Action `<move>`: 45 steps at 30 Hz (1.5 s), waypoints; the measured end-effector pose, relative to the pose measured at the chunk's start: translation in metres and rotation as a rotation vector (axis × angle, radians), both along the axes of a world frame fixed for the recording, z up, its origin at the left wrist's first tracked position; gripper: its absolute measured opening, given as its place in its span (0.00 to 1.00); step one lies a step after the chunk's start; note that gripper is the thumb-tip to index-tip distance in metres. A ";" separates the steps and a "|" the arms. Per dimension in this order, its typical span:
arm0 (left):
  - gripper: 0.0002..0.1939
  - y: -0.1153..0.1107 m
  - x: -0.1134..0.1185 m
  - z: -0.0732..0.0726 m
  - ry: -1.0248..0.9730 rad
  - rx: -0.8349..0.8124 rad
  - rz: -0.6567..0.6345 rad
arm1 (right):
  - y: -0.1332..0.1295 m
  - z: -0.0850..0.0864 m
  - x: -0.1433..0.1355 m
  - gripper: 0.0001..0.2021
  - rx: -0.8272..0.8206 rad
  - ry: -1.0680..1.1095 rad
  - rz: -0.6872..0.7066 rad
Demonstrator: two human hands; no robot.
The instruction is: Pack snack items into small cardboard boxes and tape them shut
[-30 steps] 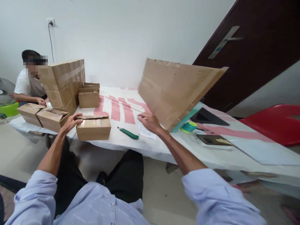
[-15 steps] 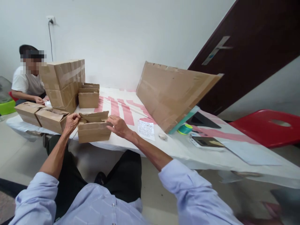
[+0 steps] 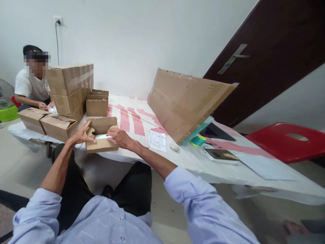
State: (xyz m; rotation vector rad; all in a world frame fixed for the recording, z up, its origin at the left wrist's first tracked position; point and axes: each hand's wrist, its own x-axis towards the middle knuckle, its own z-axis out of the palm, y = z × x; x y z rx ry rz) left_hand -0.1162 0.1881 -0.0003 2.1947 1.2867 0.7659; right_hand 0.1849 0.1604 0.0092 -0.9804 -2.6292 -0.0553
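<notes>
A small cardboard box stands at the table's near edge in front of me, its back flap raised and its front flap folded down. Something white shows inside; what it is I cannot make out. My left hand grips the box at its left side, thumb stretched along the front and fingers on the side flap. At the right side my right hand has its fingers curled over the edge, fingertips by the white contents. Its grip is partly hidden.
Two closed boxes lie to the left, before stacked larger cartons. Open boxes stand behind mine. Rightward are a leaning cardboard sheet, a written paper, a tape roll and a phone. A co-worker sits far left.
The front flap has tipped down, and white contents now show. My left hand has shifted from the back flap to the left side; my right hand has moved inward over the box.
</notes>
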 end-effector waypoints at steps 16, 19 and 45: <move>0.77 -0.012 0.000 -0.020 -0.048 0.026 -0.017 | 0.059 0.020 -0.061 0.15 -0.371 -0.568 -0.253; 0.77 -0.016 0.003 -0.021 -0.096 0.027 -0.007 | 0.053 0.019 -0.053 0.18 -0.315 -0.540 -0.203; 0.64 -0.005 0.019 -0.011 -0.136 0.045 -0.102 | 0.041 0.023 -0.035 0.27 -0.230 -0.353 -0.121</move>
